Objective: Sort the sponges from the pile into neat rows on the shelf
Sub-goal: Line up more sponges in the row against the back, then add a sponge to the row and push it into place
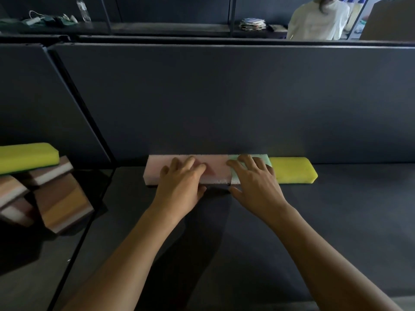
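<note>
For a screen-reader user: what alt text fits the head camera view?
Two hands rest flat on a sponge row at the back of a dark shelf: left hand on a pink sponge, right hand on a mint sponge, a yellow sponge at its right. A sponge pile lies at left.

— What kind of place was it?
— A storeroom or workroom, it seemed: a dark shelf (224, 232) with a plain back panel (224, 97), and a far rack (170, 26) that held a bottle (83, 9) and stacked cards (252, 24).
— Anyone there?
— A person in white (318, 21) stood behind.
</note>
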`<control>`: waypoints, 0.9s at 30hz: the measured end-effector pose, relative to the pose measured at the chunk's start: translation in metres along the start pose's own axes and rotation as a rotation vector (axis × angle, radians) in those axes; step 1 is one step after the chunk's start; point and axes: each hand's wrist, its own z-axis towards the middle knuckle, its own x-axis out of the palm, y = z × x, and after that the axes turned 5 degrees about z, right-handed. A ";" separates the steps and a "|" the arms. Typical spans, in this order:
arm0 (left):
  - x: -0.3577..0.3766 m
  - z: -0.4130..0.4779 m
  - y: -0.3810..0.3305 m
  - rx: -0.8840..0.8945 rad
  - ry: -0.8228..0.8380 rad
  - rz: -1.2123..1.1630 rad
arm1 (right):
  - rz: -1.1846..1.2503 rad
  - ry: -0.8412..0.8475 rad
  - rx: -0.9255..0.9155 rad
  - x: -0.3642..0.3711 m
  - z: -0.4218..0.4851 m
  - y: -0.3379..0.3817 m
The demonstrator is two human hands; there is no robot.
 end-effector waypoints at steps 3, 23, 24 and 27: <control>-0.003 -0.001 -0.001 -0.019 0.011 -0.035 | 0.030 -0.010 0.002 -0.003 0.000 -0.003; -0.046 -0.168 0.032 -0.513 -0.235 0.124 | 0.263 0.087 -0.532 -0.013 -0.023 0.128; -0.048 -0.182 0.040 -0.552 -0.229 0.137 | 0.280 0.098 -0.558 -0.010 -0.024 0.140; -0.052 -0.214 0.062 -0.639 -0.230 0.160 | 0.325 0.092 -0.608 -0.001 -0.029 0.174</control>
